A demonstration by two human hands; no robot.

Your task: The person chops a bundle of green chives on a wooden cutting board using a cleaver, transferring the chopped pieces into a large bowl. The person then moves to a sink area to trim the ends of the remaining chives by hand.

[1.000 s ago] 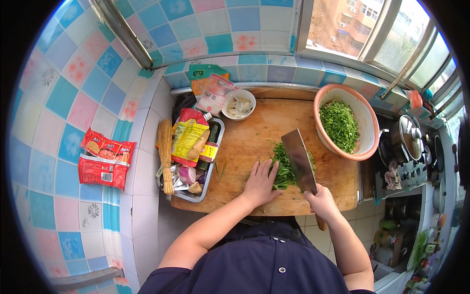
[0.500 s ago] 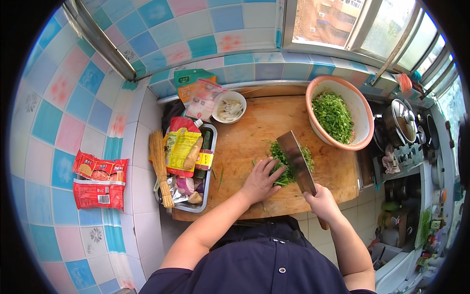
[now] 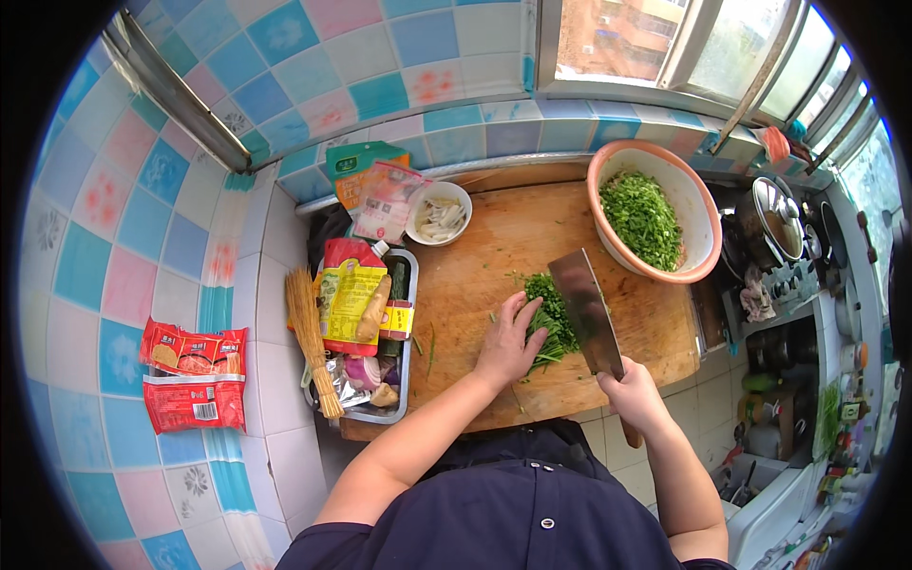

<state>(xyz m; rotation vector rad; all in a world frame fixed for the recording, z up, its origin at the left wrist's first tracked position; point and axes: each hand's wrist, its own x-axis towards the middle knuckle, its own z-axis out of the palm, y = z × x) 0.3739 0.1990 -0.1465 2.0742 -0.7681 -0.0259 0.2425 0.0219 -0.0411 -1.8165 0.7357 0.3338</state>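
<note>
A heap of finely cut greens [image 3: 562, 328] lies on the wooden cutting board [image 3: 465, 275], with some longer stalks at its near edge. My left hand [image 3: 510, 339] is bent over the left side of the heap, fingers and thumb pressing on the greens. A broad cleaver [image 3: 586, 309] stands at the right side of the heap, its blade partly covering it. My right hand [image 3: 631, 391] is closed around the cleaver's handle, whose wooden end sticks out below. A large white bowl with an orange rim [image 3: 701, 266] holds chopped greens at the board's far right corner.
Left of the board, a metal tray [image 3: 407, 356] carries a red-yellow pouch [image 3: 350, 299], a ginger root, an onion and other items, with a straw brush [image 3: 312, 332] along it. A small white bowl [image 3: 463, 236] with pale slices stands behind. Red packets [image 3: 195, 380] lie far left; a lidded pot [image 3: 774, 218] stands right.
The cleaver and my right hand have shifted slightly right and nearer to me. My left hand stays on the greens, and the whole view has tilted a little.
</note>
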